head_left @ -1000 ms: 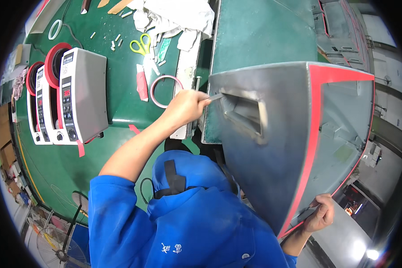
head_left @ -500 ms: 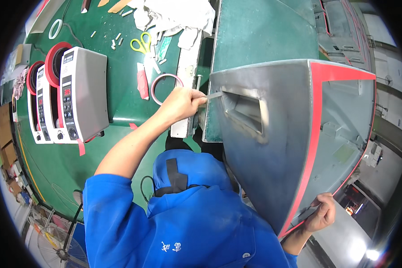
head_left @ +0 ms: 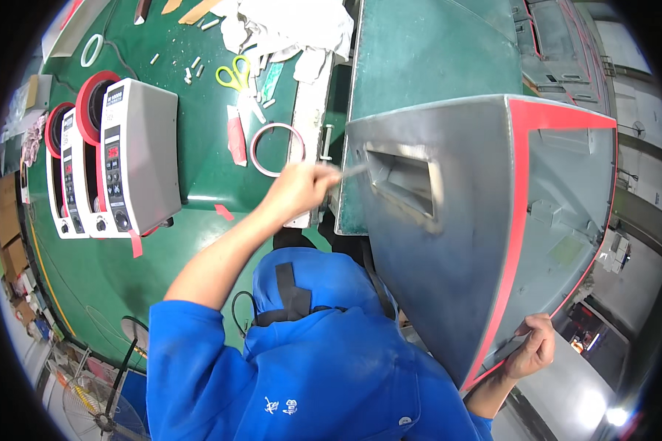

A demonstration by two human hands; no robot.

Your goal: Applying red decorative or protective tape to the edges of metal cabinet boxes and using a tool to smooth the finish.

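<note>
The left hand [head_left: 298, 192] closes its grip on a thin grey tool [head_left: 354, 171], the tip reaching just beyond the fingers into the recessed slot [head_left: 403, 187] of the grey panel [head_left: 449, 242]. The right hand [head_left: 533, 347] clamps the panel's lower edge, by the red border stripe [head_left: 521, 220]. Risks, as I judge them: the tip could skid off the slot's rim and scratch the face, or the right grip could slacken and let the panel swing. On the green counter [head_left: 198, 147] just behind the left hand, a tape ring [head_left: 276, 149] could be knocked.

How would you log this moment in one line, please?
left hand: holds thin tool | right hand: grips grey panel edge
</note>
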